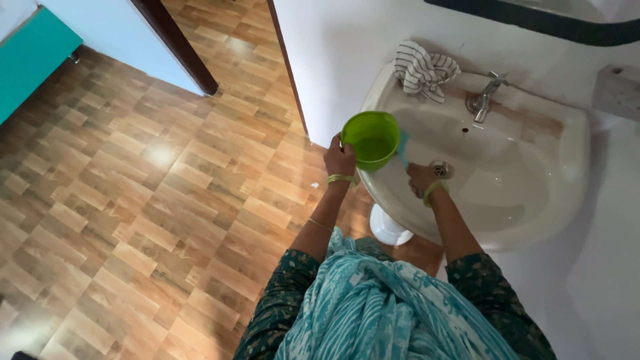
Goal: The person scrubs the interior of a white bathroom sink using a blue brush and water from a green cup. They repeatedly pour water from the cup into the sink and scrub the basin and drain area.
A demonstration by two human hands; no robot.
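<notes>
I see my left hand (339, 159) holding a round green plastic cup (371, 139) by its side, with the fingers closed around it. The cup hangs over the left edge of the white sink (533, 200). The inside of the cup looks smooth and shiny, and I cannot tell if there is water in it. My right hand (421, 179) is down inside the sink, close to the drain (439, 169), and its fingers are curled on a small blue thing (403, 150) that pokes up beside the cup. I cannot tell what the blue thing is. The sink is a big, smooth, rounded bowl, and the bowl looks bare apart from my hand. It has brownish stains along the back edge near the shiny metal tap (485, 97). A soft striped cloth (423, 70), white with dark lines, lies bunched up on the back left corner of the sink. Both wrists have yellow-green bangles. The floor (133, 200) is glossy, with brown wood-look blocks.
</notes>
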